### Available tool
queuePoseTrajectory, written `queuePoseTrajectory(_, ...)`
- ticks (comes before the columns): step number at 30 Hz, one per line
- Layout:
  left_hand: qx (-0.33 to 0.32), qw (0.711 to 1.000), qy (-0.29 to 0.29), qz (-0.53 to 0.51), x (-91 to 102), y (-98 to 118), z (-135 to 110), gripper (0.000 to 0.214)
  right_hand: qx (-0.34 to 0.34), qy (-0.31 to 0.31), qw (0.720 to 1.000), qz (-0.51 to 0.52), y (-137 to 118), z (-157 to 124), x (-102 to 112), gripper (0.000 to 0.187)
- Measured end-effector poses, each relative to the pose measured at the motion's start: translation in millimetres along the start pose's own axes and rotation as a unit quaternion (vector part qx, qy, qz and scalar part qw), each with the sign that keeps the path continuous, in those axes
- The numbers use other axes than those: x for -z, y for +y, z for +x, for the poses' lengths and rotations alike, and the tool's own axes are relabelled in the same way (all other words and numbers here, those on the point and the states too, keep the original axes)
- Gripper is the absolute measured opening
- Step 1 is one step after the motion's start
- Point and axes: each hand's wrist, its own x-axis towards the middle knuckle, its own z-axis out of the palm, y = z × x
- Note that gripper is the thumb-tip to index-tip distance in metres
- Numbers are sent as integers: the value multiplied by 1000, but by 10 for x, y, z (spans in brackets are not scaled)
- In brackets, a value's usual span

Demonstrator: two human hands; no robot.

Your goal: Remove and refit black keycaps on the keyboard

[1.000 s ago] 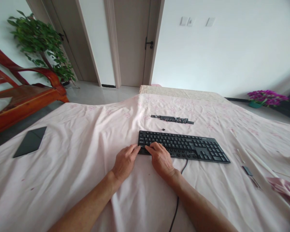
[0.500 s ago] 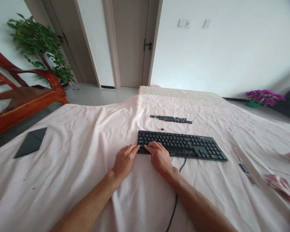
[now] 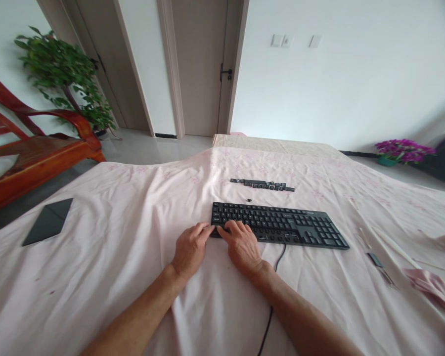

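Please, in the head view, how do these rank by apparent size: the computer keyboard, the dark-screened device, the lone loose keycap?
1. Computer keyboard
2. Dark-screened device
3. Lone loose keycap, clearly smallest

Left side: creased cloth [image 3: 118,237] gives an open path between tablet [image 3: 49,221] and left hand [image 3: 191,247]. Near edge: left hand and right hand [image 3: 244,247] block the left end of the keyboard [image 3: 307,234]; the cable [image 3: 267,324] passes under the right forearm [image 3: 304,309]. Far edge: one keycap [image 3: 249,200] interrupts the strip before the keycap row [image 3: 254,182]. Right end: open cloth extends to the dark-handled tool [image 3: 374,259].
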Motion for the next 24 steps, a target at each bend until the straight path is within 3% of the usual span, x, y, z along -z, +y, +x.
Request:
queuePoseTrajectory(7,15,1000,5,-20,2,-29,-4,43,-67,65,994,57,177,12,0,45)
queuePoseTrajectory(11,-27,999,23,-12,-15,-13,-2,43,-127,122,982,72,438,59,61,44)
queuePoseTrajectory(15,-69,997,21,17,-62,16,2,42,-163,141,973,86,651,93,112,45)
queuePoseTrajectory(19,-78,996,13,33,-82,22,8,39,-179,141,968,102,738,98,131,44)
queuePoseTrajectory(24,-48,997,49,23,-38,15,21,43,-164,149,969,107,724,70,118,43)
